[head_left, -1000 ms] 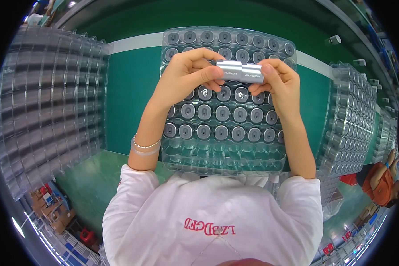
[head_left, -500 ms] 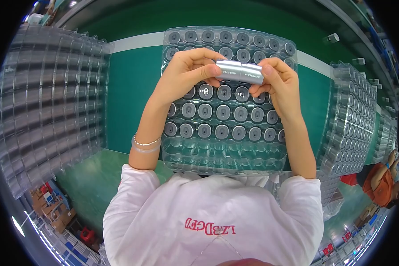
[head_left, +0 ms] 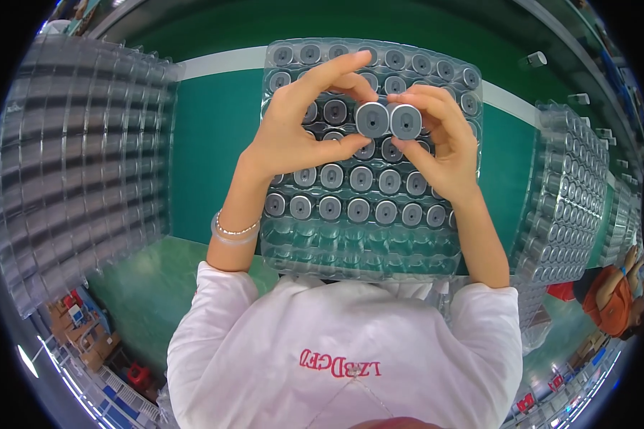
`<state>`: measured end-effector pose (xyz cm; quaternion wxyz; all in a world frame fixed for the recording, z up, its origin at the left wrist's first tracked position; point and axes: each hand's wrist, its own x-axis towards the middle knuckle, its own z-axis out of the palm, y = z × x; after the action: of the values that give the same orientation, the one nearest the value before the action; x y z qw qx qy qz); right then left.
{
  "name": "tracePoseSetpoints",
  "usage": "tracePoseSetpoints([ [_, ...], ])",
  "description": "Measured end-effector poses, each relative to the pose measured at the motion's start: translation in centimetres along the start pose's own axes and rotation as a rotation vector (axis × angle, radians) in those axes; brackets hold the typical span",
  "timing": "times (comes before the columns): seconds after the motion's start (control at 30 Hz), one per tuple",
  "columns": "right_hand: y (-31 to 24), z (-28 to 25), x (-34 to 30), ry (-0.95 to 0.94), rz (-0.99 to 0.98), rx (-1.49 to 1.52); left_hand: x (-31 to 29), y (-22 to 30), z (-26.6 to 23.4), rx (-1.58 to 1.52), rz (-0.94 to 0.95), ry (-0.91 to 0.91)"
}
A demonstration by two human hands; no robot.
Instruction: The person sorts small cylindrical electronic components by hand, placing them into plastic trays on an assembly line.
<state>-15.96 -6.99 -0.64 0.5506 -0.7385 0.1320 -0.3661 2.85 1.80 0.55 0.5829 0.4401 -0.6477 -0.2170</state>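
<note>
Two silver cylinders are held side by side above the tray, their grey round ends with a small central slot facing up. My left hand (head_left: 293, 129) pinches the left cylinder (head_left: 372, 121) between thumb and a fingertip, its index finger stretched out. In my right hand (head_left: 444, 139) the right cylinder (head_left: 406, 123) is gripped at its edge by thumb and fingers. Beneath them lies a clear plastic tray (head_left: 358, 268) with rows of similar upright cylinders (head_left: 358, 210). The tray's nearest pockets hold none. My hands hide part of its middle rows.
Stacked clear trays (head_left: 79, 157) rise at the left of the green table (head_left: 207, 143). More filled trays (head_left: 562, 193) stand to the right. Loose cylinders, one of them white-sided (head_left: 537, 59), lie toward the far right. A person in orange (head_left: 612, 304) is at the right edge.
The two cylinders were lying end to end with their sides showing; now they are turned with their round ends up, side by side. My left index finger has lifted away.
</note>
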Motion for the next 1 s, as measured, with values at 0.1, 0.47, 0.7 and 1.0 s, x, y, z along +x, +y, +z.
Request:
tracePoseSetpoints([
  [0.1,0.4,-0.4,-0.2,0.022,-0.053,-0.133,0.3,-0.1,-0.3,0.076,0.084,-0.051],
  [0.47,-0.6,0.1,-0.6,-0.068,-0.042,-0.183,-0.2,1.0,-1.4,0.124,0.087,-0.139],
  [0.7,-5.3,4.0,-4.3,-0.316,-0.175,-0.275,-7.1,7.5,-4.2,0.133,-0.068,-0.335],
  [1.0,-2.5,8.2,-6.2,-0.436,-0.398,-0.410,-12.4,8.3,-5.1,0.455,-0.400,-0.373],
])
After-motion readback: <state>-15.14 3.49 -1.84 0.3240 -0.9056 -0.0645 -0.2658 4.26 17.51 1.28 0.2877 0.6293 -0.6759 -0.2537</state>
